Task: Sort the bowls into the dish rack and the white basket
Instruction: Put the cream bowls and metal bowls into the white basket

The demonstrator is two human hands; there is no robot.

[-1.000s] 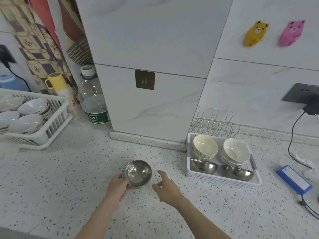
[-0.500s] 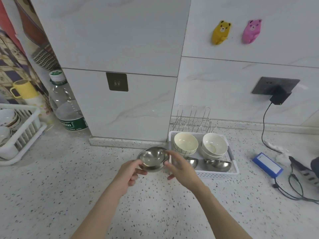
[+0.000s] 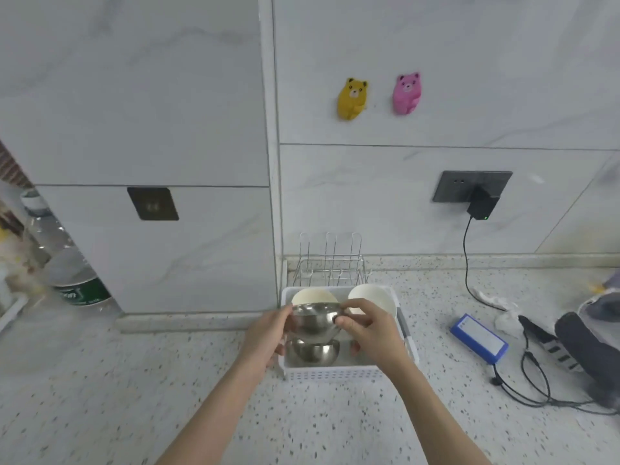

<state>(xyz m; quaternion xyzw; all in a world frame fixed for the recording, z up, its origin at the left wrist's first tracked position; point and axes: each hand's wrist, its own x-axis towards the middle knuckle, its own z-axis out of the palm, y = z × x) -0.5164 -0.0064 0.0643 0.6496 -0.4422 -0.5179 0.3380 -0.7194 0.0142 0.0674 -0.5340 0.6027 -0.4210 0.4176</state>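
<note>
Marble-patterned wall panels (image 3: 436,196) back the scene, meeting a speckled stone surface (image 3: 100,380) that runs the full width of the view.

A white basket (image 3: 335,374) stands on the surface at centre, close to the wall. Just behind it stands a wire rack (image 3: 330,263). At the back of the basket sit two white bowls: a cream bowl (image 3: 313,296) on the left and a white bowl (image 3: 372,295) on the right. A steel bowl in the basket (image 3: 313,351) lies at front left, tilted.

The held steel bowl (image 3: 315,322) is above the basket's left half, directly over the steel bowl in the basket, upright and slightly tipped. Whether the two touch cannot be determined. The left hand (image 3: 265,337) holds its left rim and side, fingers curled round it. The right hand (image 3: 370,330) pinches its right rim between thumb and fingers. Both grips are closed on this bowl.

At far left a clear water bottle (image 3: 67,263) with a green label stands against the wall, blurred. At right lie a blue box (image 3: 479,337), a black cable (image 3: 466,256) running from a plugged charger (image 3: 481,204), and dark items partly out of frame. A yellow bear hook (image 3: 352,98) and a pink bear hook (image 3: 407,93) are fixed on the wall.
</note>
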